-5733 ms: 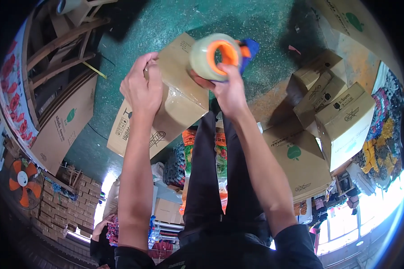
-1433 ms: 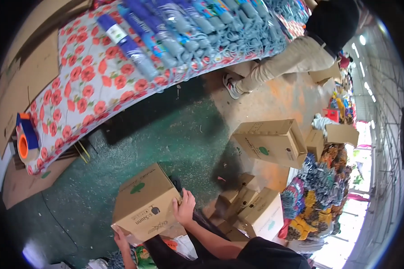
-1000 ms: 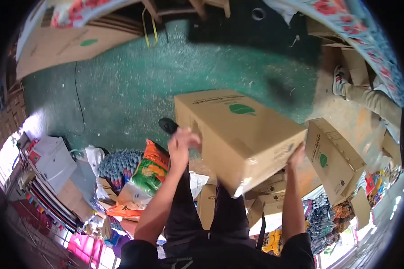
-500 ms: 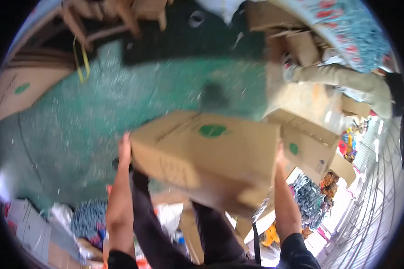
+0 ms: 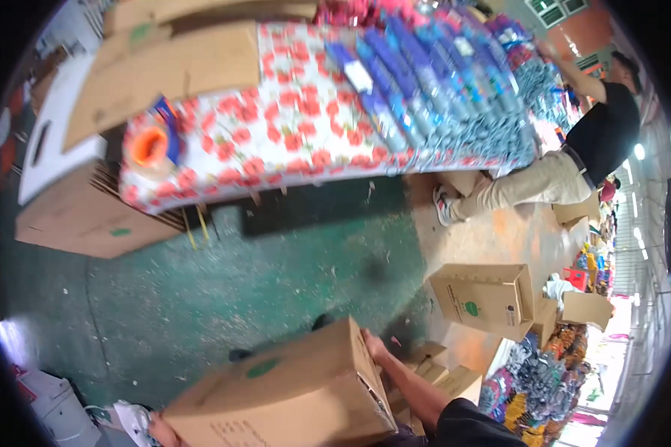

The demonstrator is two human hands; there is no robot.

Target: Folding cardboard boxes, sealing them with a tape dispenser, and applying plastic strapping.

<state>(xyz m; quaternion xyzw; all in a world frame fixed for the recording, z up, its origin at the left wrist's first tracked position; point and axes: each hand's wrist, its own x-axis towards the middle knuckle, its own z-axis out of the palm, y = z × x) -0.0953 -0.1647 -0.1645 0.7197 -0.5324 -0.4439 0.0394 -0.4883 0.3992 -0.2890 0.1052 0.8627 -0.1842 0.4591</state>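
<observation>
A large brown cardboard box (image 5: 287,391) with a green round mark is held in front of my body at the bottom of the view. My right hand (image 5: 374,347) grips its right end near the upper corner. At the lower left, my left hand (image 5: 163,430) clasps the opposite end, and part of that hand is cut off by the frame edge. The box is tilted, and the open-looking edge of its right end faces my right arm.
Ahead stands a table with a floral cloth (image 5: 291,141), holding a tape dispenser (image 5: 153,149), flattened cardboard (image 5: 209,63) and packed mop-like bundles (image 5: 432,89). A person (image 5: 544,179) leans at its right. Another box (image 5: 484,298) stands on the floor, near colourful piles (image 5: 544,380).
The view has tilted up, bringing the table and the person's upper body into sight. The held box now sits lower in view and turned, still between both hands.
</observation>
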